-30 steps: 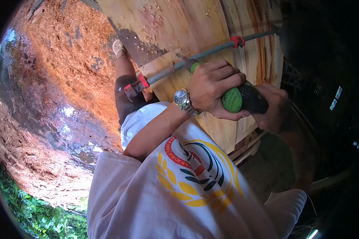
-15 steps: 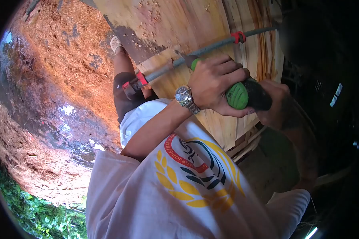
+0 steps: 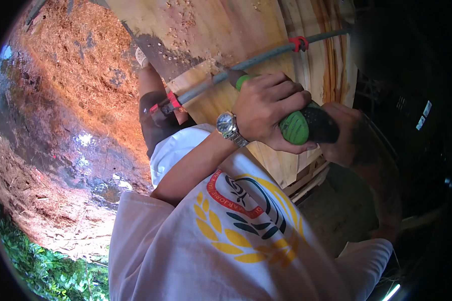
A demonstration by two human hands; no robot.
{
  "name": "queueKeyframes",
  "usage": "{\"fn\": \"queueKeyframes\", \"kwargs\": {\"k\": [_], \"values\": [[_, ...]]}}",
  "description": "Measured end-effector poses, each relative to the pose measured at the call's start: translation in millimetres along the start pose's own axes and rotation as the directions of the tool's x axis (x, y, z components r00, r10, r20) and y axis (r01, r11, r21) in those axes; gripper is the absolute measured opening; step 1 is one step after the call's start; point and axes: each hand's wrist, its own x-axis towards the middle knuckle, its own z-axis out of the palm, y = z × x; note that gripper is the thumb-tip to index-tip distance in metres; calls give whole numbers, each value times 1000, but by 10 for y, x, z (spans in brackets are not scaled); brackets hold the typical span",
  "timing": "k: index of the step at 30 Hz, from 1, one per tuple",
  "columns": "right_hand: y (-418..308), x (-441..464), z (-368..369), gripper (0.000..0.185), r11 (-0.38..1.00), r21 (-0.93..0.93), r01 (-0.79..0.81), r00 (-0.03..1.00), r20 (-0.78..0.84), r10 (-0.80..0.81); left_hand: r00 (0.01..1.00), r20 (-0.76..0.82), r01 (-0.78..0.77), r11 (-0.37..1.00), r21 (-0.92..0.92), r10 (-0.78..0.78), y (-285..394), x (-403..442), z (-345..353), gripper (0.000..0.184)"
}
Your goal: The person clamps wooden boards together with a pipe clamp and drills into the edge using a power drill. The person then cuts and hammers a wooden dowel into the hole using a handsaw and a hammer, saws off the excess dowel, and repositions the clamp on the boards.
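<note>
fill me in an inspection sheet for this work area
surface: wooden boards, dark stain along one edge
job's things: green-and-black power tool; bar clamp with red fittings across the boards
clutter: wood shavings scattered on the boards
grippers: left hand and right hand both grip the tool
cables: nothing seen; right side too dark to tell
surroundings: reddish ground with shiny patches, green plants

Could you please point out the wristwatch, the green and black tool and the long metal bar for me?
Wristwatch (image 3: 226, 123): head view, on its dial.
Green and black tool (image 3: 294, 127): head view, on its rounded green part.
Long metal bar (image 3: 260, 60): head view, on its middle stretch.
</note>
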Motion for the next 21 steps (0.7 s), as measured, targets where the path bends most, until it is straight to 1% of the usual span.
{"fn": "queueKeyframes", "kwargs": {"k": [2, 5, 8, 11, 14, 20, 21], "values": [[-12, 28, -26, 34, 1000, 10, 0, 1000, 19, -1, 1000, -11, -1, 1000, -2, 1, -4, 3, -8, 61], [-21, 71, -37, 33, 1000, -17, 18, 1000, 4, -18, 999, -43, -25, 1000, -8, 25, -40, 11, -9, 61], [-53, 118, -79, 37, 999, -36, 11, 999, 32, -10, 998, -56, -28, 1000, -15, 27, -70, -3, -32, 62], [-134, 158, -131, 41, 993, -119, 12, 996, 91, -1, 999, -48, -10, 999, -32, 9, -65, -31, -79, 62], [-156, 187, -146, 42, 994, -108, 3, 996, 93, 7, 998, -67, -11, 1000, -24, 9, -79, -39, -91, 62], [-146, 184, -95, 41, 983, -170, 65, 995, 91, -50, 997, -73, -16, 1000, -3, 15, -101, -131, -62, 64], [-135, 181, -79, 42, 982, -177, 62, 995, 93, -46, 995, -97, -15, 1000, 5, 16, -111, -147, -38, 64]]}}
